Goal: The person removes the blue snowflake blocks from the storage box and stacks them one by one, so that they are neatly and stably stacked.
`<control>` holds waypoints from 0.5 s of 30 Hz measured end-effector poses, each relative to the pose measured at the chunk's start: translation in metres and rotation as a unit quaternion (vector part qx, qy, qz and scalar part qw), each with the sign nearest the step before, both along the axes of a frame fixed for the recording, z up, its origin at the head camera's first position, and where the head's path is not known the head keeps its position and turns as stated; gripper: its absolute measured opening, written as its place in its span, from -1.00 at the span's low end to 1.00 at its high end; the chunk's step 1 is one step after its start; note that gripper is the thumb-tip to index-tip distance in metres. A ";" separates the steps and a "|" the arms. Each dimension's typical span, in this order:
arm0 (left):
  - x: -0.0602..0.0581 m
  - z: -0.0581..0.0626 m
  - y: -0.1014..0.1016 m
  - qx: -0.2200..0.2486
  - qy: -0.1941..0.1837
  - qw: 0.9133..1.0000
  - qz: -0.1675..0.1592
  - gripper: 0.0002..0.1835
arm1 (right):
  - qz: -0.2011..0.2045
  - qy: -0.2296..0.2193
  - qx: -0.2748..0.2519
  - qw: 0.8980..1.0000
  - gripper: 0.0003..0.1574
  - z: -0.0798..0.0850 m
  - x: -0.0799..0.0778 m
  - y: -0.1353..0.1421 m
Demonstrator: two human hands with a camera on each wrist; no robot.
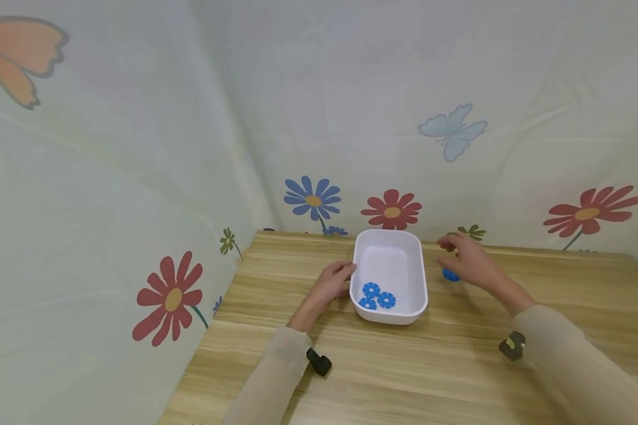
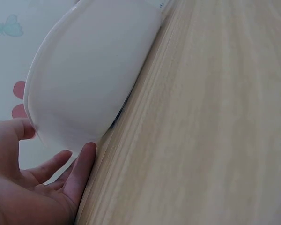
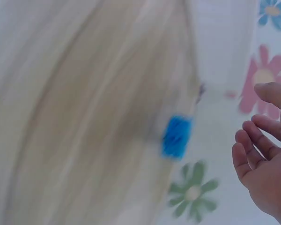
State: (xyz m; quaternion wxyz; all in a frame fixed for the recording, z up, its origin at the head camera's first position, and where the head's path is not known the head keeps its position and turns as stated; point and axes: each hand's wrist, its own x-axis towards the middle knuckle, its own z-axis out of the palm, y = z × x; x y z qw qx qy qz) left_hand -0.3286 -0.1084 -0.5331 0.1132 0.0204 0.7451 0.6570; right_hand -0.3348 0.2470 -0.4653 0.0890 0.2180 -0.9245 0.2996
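Observation:
A white tray [image 1: 389, 319] holds several notched blue plastic discs [image 1: 386, 300], grouped in its near left corner. My left hand [image 1: 334, 281] touches the tray's left side. In the left wrist view, its thumb is at the rim and the relaxed fingers [image 2: 84, 164] rest by the lower wall. My right hand [image 1: 470, 260] hovers right of the tray, fingers loosely bent and holding nothing. Partly hidden below it on the table is another blue piece [image 1: 450, 274]; the right wrist view shows this blue piece [image 3: 176, 137] as a blurred rectangle.
The wood-grain table [image 1: 404, 372] ends at the back against a white curtain [image 1: 351, 118] printed with flowers and butterflies. The curtain also runs along the left side. A small dark device [image 1: 319, 361] sits at the left cuff, another dark device [image 1: 513, 345] at the right.

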 end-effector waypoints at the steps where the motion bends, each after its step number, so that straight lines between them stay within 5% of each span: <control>1: 0.000 0.000 0.000 0.001 0.000 1.000 0.000 -0.42 | 0.003 -0.002 -0.003 1.000 -0.48 0.005 0.001 -0.008; 6: 0.000 0.000 0.000 0.000 0.000 1.000 -0.002 -0.42 | 0.020 -0.035 0.003 0.999 -0.42 0.014 0.006 -0.048; 15: 0.002 0.001 -0.001 0.012 0.009 1.000 -0.011 -0.42 | 0.099 -0.051 0.026 0.993 -0.49 -0.004 0.007 -0.098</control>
